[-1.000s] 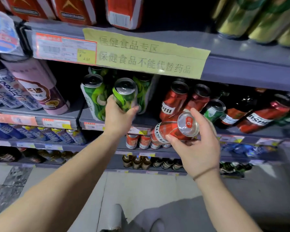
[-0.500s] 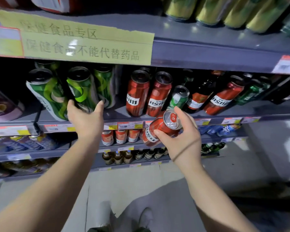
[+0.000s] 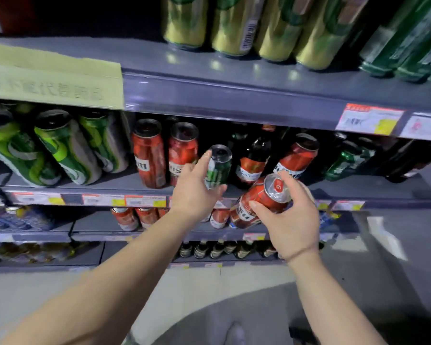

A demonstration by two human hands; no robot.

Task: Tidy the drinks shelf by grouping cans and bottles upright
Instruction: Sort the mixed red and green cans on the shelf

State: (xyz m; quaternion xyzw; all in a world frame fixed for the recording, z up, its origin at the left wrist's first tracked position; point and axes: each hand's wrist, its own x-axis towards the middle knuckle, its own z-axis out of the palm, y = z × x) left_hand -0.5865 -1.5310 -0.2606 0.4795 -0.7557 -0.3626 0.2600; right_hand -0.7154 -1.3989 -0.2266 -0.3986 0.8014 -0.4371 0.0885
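Sorting cans on the shelf (image 3: 125,181).
My left hand (image 3: 193,192) reaches with open fingers for the green can (image 3: 218,168); my right hand (image 3: 290,220) grips a red can (image 3: 259,202), to stand left of it.

Your right hand (image 3: 292,226) held a red can (image 3: 258,202) tilted off the shelf (image 3: 125,181) — your left hand (image 3: 193,189) touched an upright small green can (image 3: 218,166) between red cans (image 3: 166,153) and a bottle (image 3: 253,159).

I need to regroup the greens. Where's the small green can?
Head view, middle shelf: the small green can stands between the red cans and a dark bottle, at the left hand.
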